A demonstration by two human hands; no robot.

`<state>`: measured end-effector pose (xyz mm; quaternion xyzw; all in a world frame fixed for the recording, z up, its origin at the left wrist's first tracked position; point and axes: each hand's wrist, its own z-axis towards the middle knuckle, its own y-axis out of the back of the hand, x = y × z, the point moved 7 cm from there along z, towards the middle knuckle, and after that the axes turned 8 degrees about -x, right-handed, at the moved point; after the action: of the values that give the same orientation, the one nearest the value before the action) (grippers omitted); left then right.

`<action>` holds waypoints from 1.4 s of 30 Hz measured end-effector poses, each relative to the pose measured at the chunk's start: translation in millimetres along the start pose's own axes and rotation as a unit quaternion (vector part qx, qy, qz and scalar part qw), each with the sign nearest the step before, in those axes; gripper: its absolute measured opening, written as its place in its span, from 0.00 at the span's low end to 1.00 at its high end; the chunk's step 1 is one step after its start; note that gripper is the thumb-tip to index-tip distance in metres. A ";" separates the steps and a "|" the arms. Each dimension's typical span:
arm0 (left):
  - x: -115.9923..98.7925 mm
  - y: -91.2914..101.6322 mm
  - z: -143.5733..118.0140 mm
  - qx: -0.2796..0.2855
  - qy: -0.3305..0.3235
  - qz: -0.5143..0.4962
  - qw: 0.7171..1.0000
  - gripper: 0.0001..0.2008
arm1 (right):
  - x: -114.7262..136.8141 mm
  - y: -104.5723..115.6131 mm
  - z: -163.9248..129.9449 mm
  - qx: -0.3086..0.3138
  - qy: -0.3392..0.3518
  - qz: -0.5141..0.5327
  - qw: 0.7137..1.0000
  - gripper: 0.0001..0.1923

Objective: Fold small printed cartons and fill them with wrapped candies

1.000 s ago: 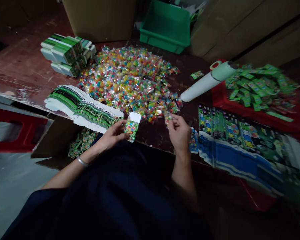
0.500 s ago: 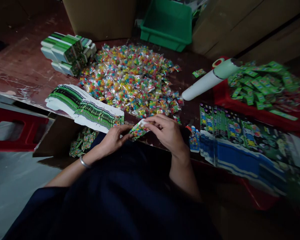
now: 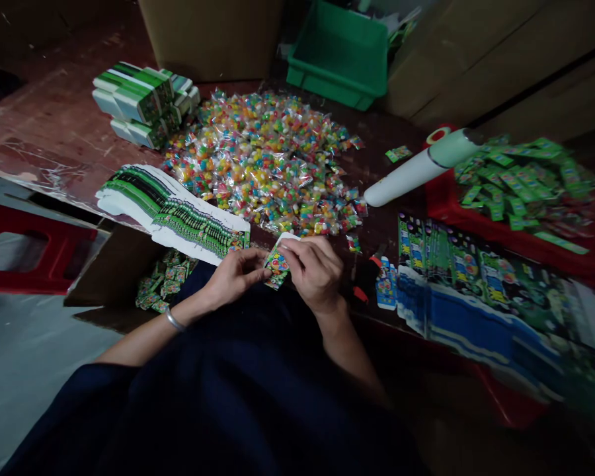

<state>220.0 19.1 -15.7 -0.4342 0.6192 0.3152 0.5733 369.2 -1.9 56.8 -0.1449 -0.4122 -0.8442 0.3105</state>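
Head view: nearest the body, just over the near edge of the table [image 3: 54, 132], both hands meet on one small printed carton [image 3: 276, 263]. The left hand [image 3: 234, 276] pinches its lower left side between thumb and fingertips, fingers narrow and closed on it. The right hand [image 3: 315, 272] curls over its upper right end, thumb and forefinger pressed at the white flap.

The carton looks like thin folded card: very light, stiff along its creases but easily crushed on the flat faces. A glossy print may make it a little slippery. It seems best held by the edges and corners, as it is now, rather than squeezed across the middle.

Left of the carton and below the table edge, an open cardboard box [image 3: 116, 274] holds more small green cartons. Just beyond the carton to the left lies a fanned row of flat carton blanks [image 3: 173, 210]; to its right, a fanned stack of printed sheets [image 3: 476, 277]. Farther out from the carton spreads a heap of clear candy packets [image 3: 268, 155], with a white roll [image 3: 416, 168] to the right and a red tray [image 3: 443, 201] of green packets. Farthest from the carton are stacked green-and-white boxes [image 3: 143, 102] and a green plastic bin [image 3: 340, 56].
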 end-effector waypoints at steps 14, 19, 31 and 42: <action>-6.6 -1.6 -3.5 -0.008 -0.039 -0.070 0.997 0.19 | -25.5 -23.3 -39.0 -0.074 -0.235 0.212 0.946 0.07; -7.7 1.0 -1.5 -0.013 -0.037 -0.104 0.994 0.17 | -22.9 -25.6 -32.7 -0.091 -0.221 0.247 0.939 0.06; -18.5 17.3 -6.9 -0.079 -0.136 -0.023 0.987 0.14 | -30.7 -30.6 -19.5 0.007 -0.335 0.320 0.886 0.10; -21.6 14.2 -11.5 -0.015 -0.095 0.013 0.995 0.20 | -20.9 -21.8 -8.2 0.031 -0.206 0.291 0.934 0.09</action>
<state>201.4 18.7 5.7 -0.4027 0.5624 0.3718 0.6191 371.3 10.3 28.0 -0.4193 -0.4324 -0.6557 0.4554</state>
